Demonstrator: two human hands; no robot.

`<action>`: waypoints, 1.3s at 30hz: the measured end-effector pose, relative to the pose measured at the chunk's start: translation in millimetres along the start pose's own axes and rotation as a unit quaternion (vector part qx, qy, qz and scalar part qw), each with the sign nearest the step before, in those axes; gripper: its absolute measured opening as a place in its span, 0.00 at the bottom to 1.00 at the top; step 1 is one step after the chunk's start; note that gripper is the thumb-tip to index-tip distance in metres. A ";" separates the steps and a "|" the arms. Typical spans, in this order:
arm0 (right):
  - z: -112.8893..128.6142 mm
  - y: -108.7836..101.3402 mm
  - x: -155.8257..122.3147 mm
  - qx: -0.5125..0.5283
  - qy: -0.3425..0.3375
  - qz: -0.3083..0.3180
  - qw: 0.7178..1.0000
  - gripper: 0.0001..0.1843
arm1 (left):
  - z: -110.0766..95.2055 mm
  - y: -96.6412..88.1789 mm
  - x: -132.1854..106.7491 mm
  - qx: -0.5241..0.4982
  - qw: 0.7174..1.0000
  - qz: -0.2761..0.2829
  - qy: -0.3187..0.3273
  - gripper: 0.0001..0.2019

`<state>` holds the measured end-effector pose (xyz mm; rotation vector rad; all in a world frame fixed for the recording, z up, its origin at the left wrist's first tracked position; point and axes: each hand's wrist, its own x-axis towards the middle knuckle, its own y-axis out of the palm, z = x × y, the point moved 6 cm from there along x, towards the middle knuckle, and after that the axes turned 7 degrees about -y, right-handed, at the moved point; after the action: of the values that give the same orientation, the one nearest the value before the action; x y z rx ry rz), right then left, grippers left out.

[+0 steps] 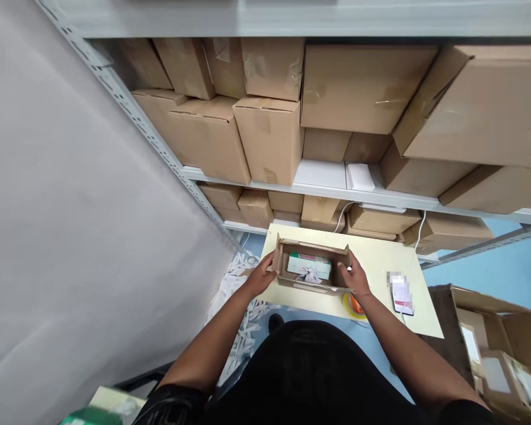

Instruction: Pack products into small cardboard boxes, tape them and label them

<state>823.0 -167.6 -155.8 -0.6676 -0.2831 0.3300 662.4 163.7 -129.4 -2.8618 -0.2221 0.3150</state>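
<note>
Spanning the open box (312, 287), the left hand (262, 276) and right hand (356, 276) are held apart, clamped on its opposite ends. A green-and-white carton (312, 263) and crumpled paper (311, 276) are contained inside. The box is positioned near the front-left corner of the surface (380, 254). If tilted, its contents might be spilled; by the right wrist, the tape roll (348, 306) might be knocked off the front edge.
</note>
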 end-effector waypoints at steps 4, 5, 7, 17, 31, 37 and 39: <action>7.9 -6.5 -1.1 0.002 0.056 -0.005 0.998 0.37 | -18.3 -12.9 22.8 0.111 0.986 0.077 0.096 0.50; 9.7 -7.8 0.4 -0.001 0.073 -0.003 0.997 0.37 | -24.6 -14.6 28.7 0.120 0.982 0.088 0.117 0.52; 13.9 -11.2 5.9 -0.008 0.102 -0.012 0.995 0.35 | -37.8 -18.1 42.7 0.109 0.981 0.083 0.138 0.48; 31.7 -25.9 29.7 -0.023 0.213 -0.065 0.975 0.29 | -73.0 -15.5 99.6 0.236 0.961 -0.134 -0.056 0.13; 10.2 -15.4 -6.7 0.085 -0.087 0.103 0.987 0.26 | -74.2 17.3 123.2 0.347 0.928 -0.091 -0.104 0.26; 2.2 -35.2 -11.6 0.088 -0.090 0.188 0.974 0.27 | -48.1 18.9 99.9 0.158 0.987 -0.035 -0.011 0.14; 0.8 -42.7 -22.0 0.085 -0.085 0.225 0.967 0.31 | -39.2 13.0 93.2 0.076 0.996 -0.032 -0.017 0.15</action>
<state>811.6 -207.2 -131.0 -0.5289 -0.2599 0.8405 763.1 158.7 -113.9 -2.6948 -0.2818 0.3522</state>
